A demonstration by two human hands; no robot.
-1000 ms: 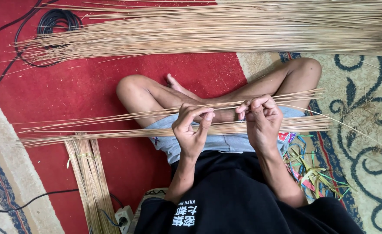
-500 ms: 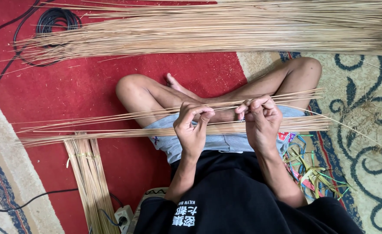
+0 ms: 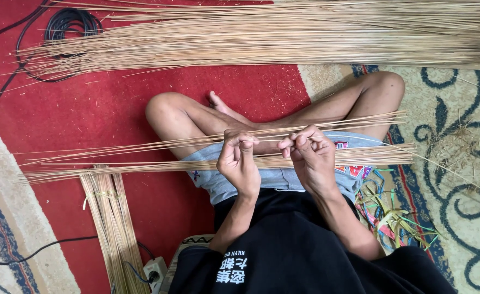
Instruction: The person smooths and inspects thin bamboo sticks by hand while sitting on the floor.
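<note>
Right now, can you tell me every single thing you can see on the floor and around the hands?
big stick pile: many, tan, across the top of the floor
lap sticks: a loose handful, tan, lying across the lap
tied bundle: one, tan, lower left on the carpet
cable coil: one, black, top left
power strip: one, white, bottom, beside the tied bundle
plastic strips: many, mixed colours, right of the person
red carpet: one, red, left and middle
patterned rug: one, beige with blue swirls, right
legs: two, bare, crossed
left hand: one, pinching the lap sticks
right hand: one, pinching the lap sticks
</note>
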